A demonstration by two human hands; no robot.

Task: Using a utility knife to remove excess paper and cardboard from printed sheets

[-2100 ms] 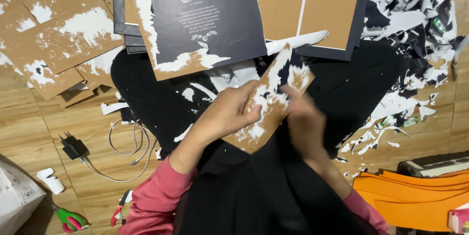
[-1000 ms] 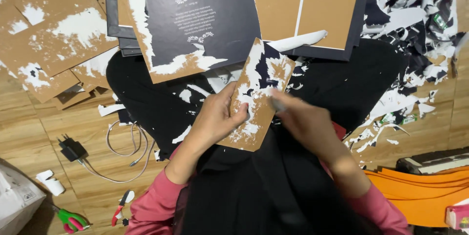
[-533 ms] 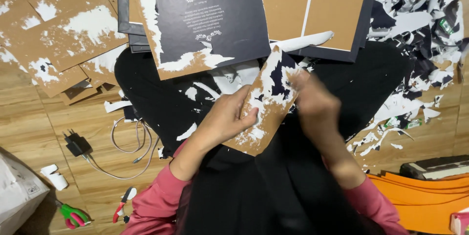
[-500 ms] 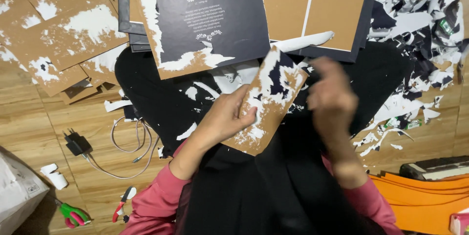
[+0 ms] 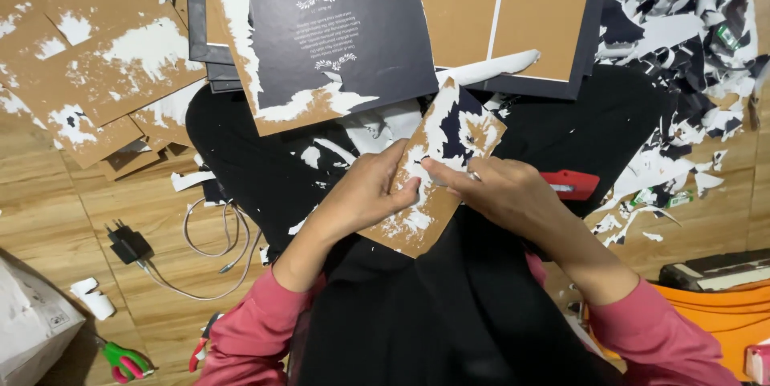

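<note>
We hold a small brown cardboard panel (image 5: 437,169), patched with torn white paper and scraps of dark blue covering, tilted above our lap over the black cloth (image 5: 449,314) we sit in. Our left hand (image 5: 370,193) grasps the panel along its left edge, thumb on the face and fingers curled behind. Our right hand (image 5: 501,193) rests on the panel's right side, its forefinger stretched flat across the white patch toward the left thumb; we cannot tell whether it pinches any paper.

Just beside the right hand lies a red utility knife (image 5: 569,184) on the black cloth. Beyond the panel lie a large dark blue printed cover sheet (image 5: 329,33) with torn edges and a wide brown board edged in dark blue (image 5: 513,9). A heap of torn white and dark paper scraps (image 5: 682,73) spreads to the right. To the left, stripped brown boards (image 5: 88,73) are stacked on the wooden floor (image 5: 48,201), with a black charger and white cable (image 5: 132,245) and green-handled scissors (image 5: 124,360) nearer us.
</note>
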